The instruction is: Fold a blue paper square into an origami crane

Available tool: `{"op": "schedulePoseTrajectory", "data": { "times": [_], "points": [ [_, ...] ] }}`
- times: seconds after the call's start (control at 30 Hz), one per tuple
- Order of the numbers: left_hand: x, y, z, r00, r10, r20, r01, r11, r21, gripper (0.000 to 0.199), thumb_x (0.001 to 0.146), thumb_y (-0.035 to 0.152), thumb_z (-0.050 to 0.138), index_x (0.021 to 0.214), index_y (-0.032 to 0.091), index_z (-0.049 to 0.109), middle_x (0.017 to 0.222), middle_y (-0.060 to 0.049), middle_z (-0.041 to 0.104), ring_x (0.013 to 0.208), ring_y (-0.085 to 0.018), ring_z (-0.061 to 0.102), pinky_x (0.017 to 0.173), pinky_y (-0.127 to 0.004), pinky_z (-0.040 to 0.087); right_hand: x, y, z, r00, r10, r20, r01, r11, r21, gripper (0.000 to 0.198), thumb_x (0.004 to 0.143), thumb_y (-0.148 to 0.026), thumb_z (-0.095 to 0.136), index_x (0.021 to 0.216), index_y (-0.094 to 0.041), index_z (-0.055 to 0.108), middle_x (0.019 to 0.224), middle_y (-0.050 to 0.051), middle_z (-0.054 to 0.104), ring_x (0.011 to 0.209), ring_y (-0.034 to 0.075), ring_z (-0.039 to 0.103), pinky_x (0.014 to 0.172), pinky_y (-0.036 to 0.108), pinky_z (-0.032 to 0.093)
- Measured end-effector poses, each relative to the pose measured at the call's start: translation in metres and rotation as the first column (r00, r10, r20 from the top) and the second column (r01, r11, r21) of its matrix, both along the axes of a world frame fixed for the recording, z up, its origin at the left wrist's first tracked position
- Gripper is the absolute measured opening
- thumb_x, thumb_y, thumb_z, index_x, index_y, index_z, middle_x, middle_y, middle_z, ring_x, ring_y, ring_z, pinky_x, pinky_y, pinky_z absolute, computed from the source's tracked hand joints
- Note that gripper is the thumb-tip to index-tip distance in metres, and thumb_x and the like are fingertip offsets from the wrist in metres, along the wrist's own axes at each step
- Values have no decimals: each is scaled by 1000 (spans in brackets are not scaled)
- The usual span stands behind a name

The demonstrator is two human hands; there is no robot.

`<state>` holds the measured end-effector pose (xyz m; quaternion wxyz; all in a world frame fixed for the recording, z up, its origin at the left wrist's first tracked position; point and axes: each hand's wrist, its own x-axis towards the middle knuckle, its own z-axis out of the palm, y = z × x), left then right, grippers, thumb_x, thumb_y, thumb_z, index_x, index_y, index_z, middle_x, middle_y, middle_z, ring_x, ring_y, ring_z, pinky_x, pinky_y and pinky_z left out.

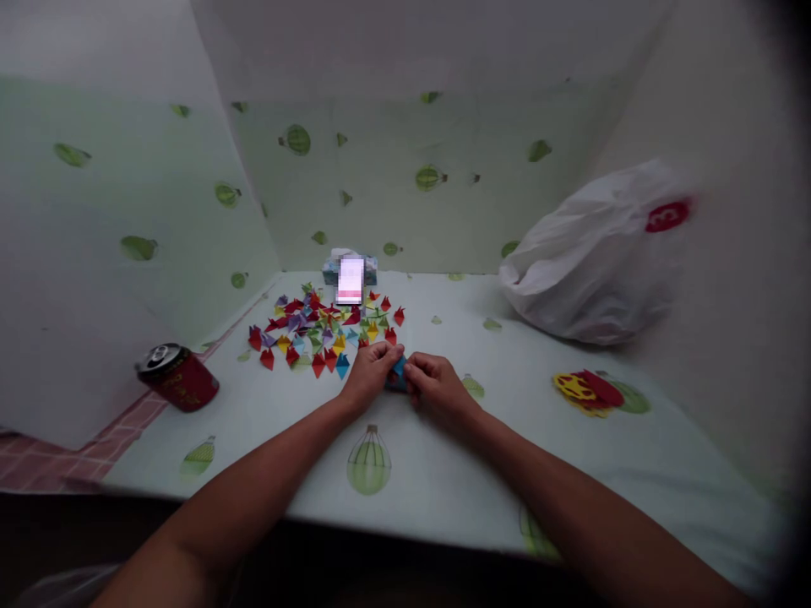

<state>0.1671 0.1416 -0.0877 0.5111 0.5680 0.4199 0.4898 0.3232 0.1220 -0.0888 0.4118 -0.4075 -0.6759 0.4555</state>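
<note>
A small piece of blue paper [397, 374] is pinched between my two hands, low over the middle of the table. My left hand [373, 370] grips its left side, thumb and fingers closed. On the other side, my right hand [437, 380] is closed on the same paper. Fingers cover much of it, so its folds are hard to make out. Just beyond my left hand lie many small folded paper figures [318, 363] in red, yellow, blue, green and purple, spread over the cloth.
A lit phone [351, 280] leans on a tissue pack [371, 268] at the back. At left stands a dark red can [183, 382]. A white plastic bag [596, 262] fills the right rear, with red and yellow cut-out pieces [586, 393] nearer me. Walls enclose three sides.
</note>
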Motion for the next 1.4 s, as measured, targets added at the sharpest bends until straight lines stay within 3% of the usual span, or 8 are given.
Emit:
{"op": "schedulePoseTrajectory", "data": {
  "times": [0.17, 0.37, 0.5, 0.7, 0.97, 1.23, 1.3, 1.4],
  "points": [
    [0, 2, 2, 999, -33, -14, 33, 999, 22, 40, 77, 55, 68, 74, 15, 60, 65, 1, 60, 57, -11, 54, 56, -24, 46, 2, 4, -6, 997, -73, -10, 73, 997, 29, 32, 93, -39, 51, 66, -21, 51, 56, -3, 56, 45, 12, 53, 48, 25, 41],
    [-5, 2, 10, 988, -75, -132, 87, 993, 81, 27, 74, 40, 72, 66, 16, 61, 57, 3, 55, 54, -10, 47, 53, -23, 36, 12, 11, -2, 1000, -27, 7, 26, 998, 55, 37, 95, -50, 48, 72, -21, 50, 54, -4, 54, 45, 12, 51, 48, 25, 39],
    [-5, 0, 12, 961, -191, -199, 205, 977, 52, 23, 70, 32, 75, 61, 16, 61, 53, 4, 53, 50, -9, 44, 50, -22, 32, 19, 14, 6, 997, 47, 60, -52, 995, 90, 42, 88, -51, 60, 61, -21, 46, 50, -4, 51, 48, 12, 47, 50, 24, 36],
    [-6, 0, 9, 934, -318, -162, 320, 947, -16, 33, 82, 47, 65, 73, 16, 60, 60, 1, 59, 52, -10, 53, 52, -23, 41, 17, 11, 7, 997, -47, 53, 39, 989, 141, 43, 94, -48, 51, 61, -22, 43, 50, -4, 50, 47, 11, 45, 51, 25, 37],
    [-6, -2, 14, 927, -347, -140, 350, 937, -4, 39, 78, 51, 70, 68, 15, 57, 55, 2, 57, 48, -9, 52, 49, -21, 41, 19, 8, 12, 996, 48, 76, -58, 991, 125, 45, 92, -54, 51, 62, -21, 47, 45, -4, 49, 42, 12, 45, 47, 25, 37],
    [4, -12, 11, 955, -272, -118, 279, 959, 52, 35, 87, 51, 57, 77, 18, 49, 62, 2, 59, 50, -11, 56, 52, -24, 48, 13, 0, 15, 976, -211, 49, 187, 935, 301, 42, 91, -41, 55, 58, -22, 38, 53, -4, 38, 52, 11, 33, 53, 27, 27],
    [4, -14, 12, 961, -236, -145, 252, 963, 100, 32, 87, 47, 58, 74, 19, 48, 58, 4, 55, 48, -10, 52, 50, -23, 43, 12, -2, 14, 982, -184, 44, 165, 944, 286, 41, 94, -42, 51, 60, -22, 41, 51, -4, 42, 49, 11, 37, 52, 26, 30],
    [3, -17, 15, 961, -199, -194, 232, 959, 164, 30, 89, 43, 58, 73, 19, 49, 57, 5, 52, 48, -9, 49, 49, -22, 39, 14, -3, 15, 999, -30, 42, 20, 976, 215, 40, 97, -45, 48, 66, -21, 49, 48, -4, 49, 44, 11, 44, 50, 26, 36]
  ]
}}
